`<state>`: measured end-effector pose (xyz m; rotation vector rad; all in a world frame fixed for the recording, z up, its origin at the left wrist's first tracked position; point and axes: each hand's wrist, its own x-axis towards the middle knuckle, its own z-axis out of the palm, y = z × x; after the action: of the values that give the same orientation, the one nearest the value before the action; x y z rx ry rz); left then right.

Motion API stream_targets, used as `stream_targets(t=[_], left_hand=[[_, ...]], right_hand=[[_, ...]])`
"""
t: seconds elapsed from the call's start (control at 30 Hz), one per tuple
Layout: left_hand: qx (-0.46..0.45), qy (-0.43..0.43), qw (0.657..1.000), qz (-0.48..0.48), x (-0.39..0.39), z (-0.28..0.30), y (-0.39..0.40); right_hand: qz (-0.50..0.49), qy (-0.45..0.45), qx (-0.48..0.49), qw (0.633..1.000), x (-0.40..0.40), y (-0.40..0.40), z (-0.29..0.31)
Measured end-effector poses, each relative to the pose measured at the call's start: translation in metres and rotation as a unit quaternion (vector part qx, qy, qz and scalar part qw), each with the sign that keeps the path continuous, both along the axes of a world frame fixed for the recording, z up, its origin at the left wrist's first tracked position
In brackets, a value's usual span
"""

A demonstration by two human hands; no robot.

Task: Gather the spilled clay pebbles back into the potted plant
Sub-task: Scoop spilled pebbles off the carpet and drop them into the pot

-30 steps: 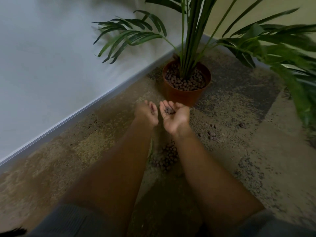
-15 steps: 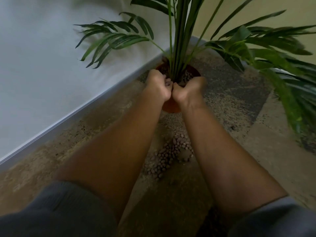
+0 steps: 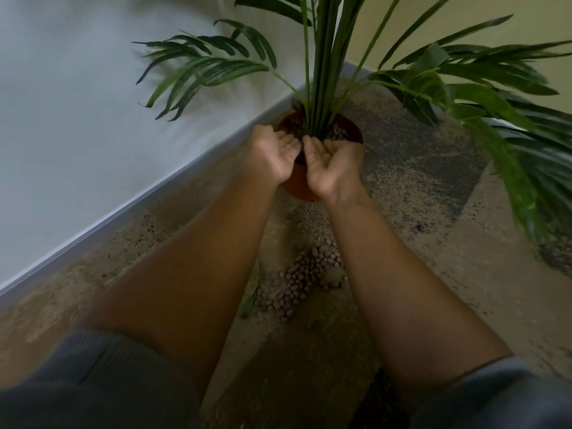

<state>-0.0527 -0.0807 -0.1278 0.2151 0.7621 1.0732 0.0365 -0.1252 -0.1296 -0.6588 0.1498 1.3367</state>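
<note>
A terracotta pot with a tall green palm stands on the floor by the wall. Both my hands hover over the pot's near rim, palms up and fingers relaxed. My left hand and my right hand sit side by side, fingertips close to the stems. I see no pebbles in either palm. A pile of brown clay pebbles lies on the floor between my forearms, nearer to me than the pot. Some pebbles show inside the pot behind my right hand.
A white wall with a grey baseboard runs diagonally on the left. Long palm fronds spread over the right side. The speckled floor has stray crumbs of soil. A fallen green leaf lies beside the pebble pile.
My hands carried a scoop of pebbles up from the floor to the pot, closed together over it, and now have opened with palms bare.
</note>
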Motion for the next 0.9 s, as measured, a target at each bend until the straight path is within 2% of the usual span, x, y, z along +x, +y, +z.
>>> stream_targets(t=[0.1, 0.23, 0.3, 0.37, 0.4, 0.43, 0.5, 0.53, 0.57, 0.6, 0.67, 0.73, 0.8, 0.83, 0.9], left_hand=[[0.005, 0.040, 0.999, 0.003, -0.019, -0.009, -0.008], [-0.002, 0.147, 0.989, -0.001, -0.049, -0.028, -0.027], [-0.013, 0.183, 0.983, -0.015, -0.063, -0.039, -0.040], [-0.023, 0.225, 0.974, -0.032, -0.075, -0.052, -0.052], [-0.029, 0.254, 0.966, -0.041, -0.084, -0.060, -0.060], [-0.033, 0.282, 0.957, -0.056, -0.092, -0.066, -0.067], [-0.032, 0.339, 0.933, -0.116, -0.107, -0.080, -0.080], [-0.034, 0.381, 0.912, -0.148, -0.114, -0.087, -0.086], [-0.036, 0.436, 0.882, -0.176, -0.121, -0.094, -0.092], [-0.033, 0.500, 0.841, -0.204, -0.128, -0.104, -0.097], [0.000, 0.601, 0.748, -0.280, -0.136, -0.121, -0.105], [0.033, 0.656, 0.666, -0.354, -0.142, -0.134, -0.114], [0.062, 0.699, 0.592, -0.397, -0.147, -0.140, -0.127], [0.073, 0.701, 0.575, -0.416, -0.150, -0.141, -0.133], [0.082, 0.673, 0.569, -0.466, -0.155, -0.142, -0.145]], right_hand=[[0.056, -0.039, -0.025, 0.997, -0.014, -0.005, -0.010], [0.160, -0.130, -0.082, 0.975, -0.037, -0.018, -0.032], [0.201, -0.188, -0.119, 0.954, -0.046, -0.027, -0.047], [0.246, -0.292, -0.161, 0.910, -0.054, -0.038, -0.066], [0.280, -0.374, -0.178, 0.866, -0.058, -0.047, -0.075], [0.321, -0.479, -0.186, 0.796, -0.061, -0.056, -0.085], [0.419, -0.673, -0.142, 0.592, -0.064, -0.070, -0.102], [0.467, -0.725, -0.106, 0.495, -0.066, -0.078, -0.108], [0.504, -0.753, -0.077, 0.417, -0.069, -0.085, -0.111], [0.525, -0.768, -0.060, 0.361, -0.072, -0.091, -0.115], [0.532, -0.792, -0.047, 0.297, -0.074, -0.100, -0.122], [0.508, -0.824, -0.017, 0.252, -0.074, -0.104, -0.131], [0.485, -0.840, 0.015, 0.244, -0.072, -0.108, -0.135], [0.480, -0.841, 0.041, 0.245, -0.071, -0.110, -0.136], [0.476, -0.843, 0.098, 0.231, -0.070, -0.114, -0.139]])
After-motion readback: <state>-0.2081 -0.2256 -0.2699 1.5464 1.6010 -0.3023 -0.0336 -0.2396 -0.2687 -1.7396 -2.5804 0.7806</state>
